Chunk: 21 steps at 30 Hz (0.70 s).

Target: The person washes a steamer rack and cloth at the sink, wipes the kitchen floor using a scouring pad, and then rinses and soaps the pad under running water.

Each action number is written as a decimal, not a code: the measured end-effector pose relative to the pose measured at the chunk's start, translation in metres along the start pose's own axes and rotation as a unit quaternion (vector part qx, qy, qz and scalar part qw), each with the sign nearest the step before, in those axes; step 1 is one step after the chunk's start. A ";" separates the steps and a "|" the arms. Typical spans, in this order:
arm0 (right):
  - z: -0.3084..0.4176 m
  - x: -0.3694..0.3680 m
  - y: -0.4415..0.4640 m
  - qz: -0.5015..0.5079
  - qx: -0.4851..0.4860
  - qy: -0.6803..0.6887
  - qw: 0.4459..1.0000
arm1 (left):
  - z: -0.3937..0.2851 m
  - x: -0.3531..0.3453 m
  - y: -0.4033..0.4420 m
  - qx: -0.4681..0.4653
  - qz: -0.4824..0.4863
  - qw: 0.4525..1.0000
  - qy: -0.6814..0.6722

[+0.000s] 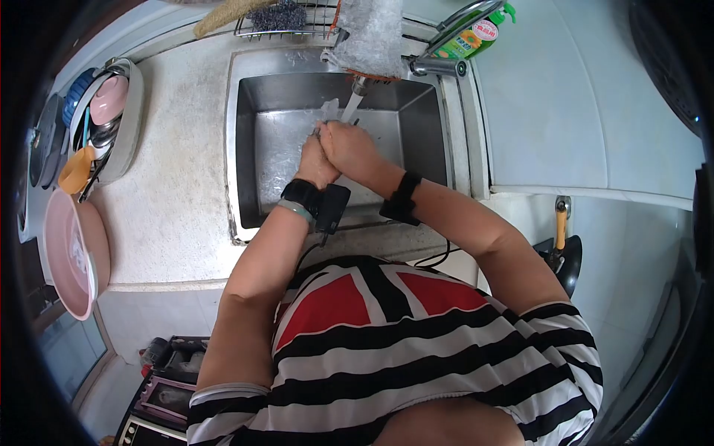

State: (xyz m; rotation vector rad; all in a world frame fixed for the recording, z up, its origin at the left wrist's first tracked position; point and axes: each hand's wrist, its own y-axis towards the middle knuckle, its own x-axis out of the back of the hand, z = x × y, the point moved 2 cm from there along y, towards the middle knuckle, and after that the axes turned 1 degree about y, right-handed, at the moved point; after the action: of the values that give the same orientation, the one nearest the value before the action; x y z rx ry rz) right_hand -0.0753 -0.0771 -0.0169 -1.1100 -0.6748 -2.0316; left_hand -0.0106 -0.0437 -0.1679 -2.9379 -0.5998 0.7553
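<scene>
Over the sink basin (286, 201), my left hand (318, 160) and my right hand (351, 149) press together under the faucet (360, 86). A stream of water (349, 109) runs down beside the fingertips. My right hand is closed, curled over the fingers of my left hand. The left fingers are closed too and mostly hidden. Something whitish and clear (329, 111) shows just past the fingertips; splashing water or a clear piece, I cannot tell which. What lies between the fingers is hidden.
A dish rack (134, 123) with bowls and ladles stands on the left counter, near a pink basin (100, 245). Behind the sink are a wire basket (316, 22) and a green soap bottle (476, 39). A pan (571, 264) hangs at the right.
</scene>
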 end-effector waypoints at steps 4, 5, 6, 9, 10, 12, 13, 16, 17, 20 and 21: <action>-0.021 -0.010 0.018 0.045 -0.001 -0.134 0.990 | -0.046 -0.028 -0.023 0.042 -0.036 0.994 -0.098; -0.023 -0.005 0.022 0.010 -0.097 -0.073 0.993 | -0.053 -0.035 -0.028 0.230 -0.090 0.924 -0.292; -0.029 -0.001 0.024 -0.024 -0.192 -0.011 0.981 | -0.063 -0.039 -0.033 0.232 -0.088 0.924 -0.291; -0.093 -0.035 0.033 -0.038 -0.033 -0.073 0.996 | -0.078 -0.038 -0.035 0.268 -0.077 0.910 -0.307; -0.093 -0.033 0.032 -0.036 -0.030 -0.072 0.996 | -0.087 -0.033 -0.033 0.266 -0.080 0.910 -0.308; -0.092 -0.019 0.030 -0.069 -0.137 0.086 0.984 | -0.112 -0.018 -0.031 0.221 -0.122 0.956 -0.151; -0.093 -0.003 0.027 -0.066 -0.137 0.088 0.984 | -0.109 -0.007 -0.026 0.170 -0.142 0.953 -0.209; -0.088 0.017 0.014 0.359 -0.238 0.300 0.851 | -0.102 0.019 -0.013 0.114 -0.127 0.943 -0.286; -0.087 0.016 0.009 0.339 -0.289 0.365 0.817 | -0.111 0.014 -0.017 0.129 -0.162 0.938 -0.276; -0.083 0.020 0.013 0.199 -0.060 0.279 0.938 | -0.092 0.023 -0.013 0.164 -0.175 0.930 -0.279; -0.078 0.023 0.011 0.145 0.093 0.194 0.966 | -0.089 0.020 -0.014 0.166 -0.175 0.930 -0.279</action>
State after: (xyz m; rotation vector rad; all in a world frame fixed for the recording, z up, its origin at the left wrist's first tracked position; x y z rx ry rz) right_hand -0.1133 -0.1471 -0.0348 -0.6329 -0.4587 -1.8168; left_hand 0.0429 -0.0189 -0.0968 -2.2081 -0.8901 1.4772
